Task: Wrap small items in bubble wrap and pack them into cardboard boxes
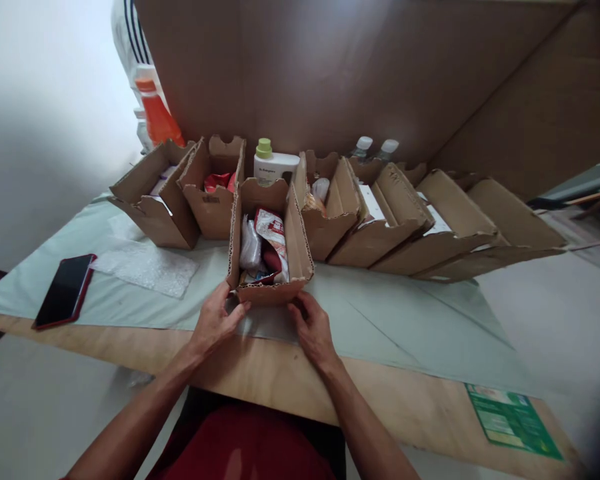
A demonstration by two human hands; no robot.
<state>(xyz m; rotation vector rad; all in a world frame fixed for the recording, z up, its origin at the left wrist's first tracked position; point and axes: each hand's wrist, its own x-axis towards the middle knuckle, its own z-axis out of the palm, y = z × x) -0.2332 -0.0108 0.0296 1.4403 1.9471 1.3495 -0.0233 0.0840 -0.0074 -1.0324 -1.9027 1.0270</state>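
An open cardboard box (296, 247) stands in the middle of the table, nearest to me, with red-and-white packets (274, 235) and a clear plastic bag (251, 245) inside. My left hand (215, 319) grips the box's near left corner, thumb on the front wall. My right hand (313, 327) holds the near right corner the same way, fingers curled against the cardboard. Both forearms reach in from the bottom edge.
Several more open cardboard boxes (215, 200) stand in a row behind. A white bottle with a green cap (273, 163), an orange bottle (157, 113) and two clear bottles (375, 148) are at the back. A red phone (66, 290) and bubble wrap (147, 267) lie left. A green label (510, 420) is at right.
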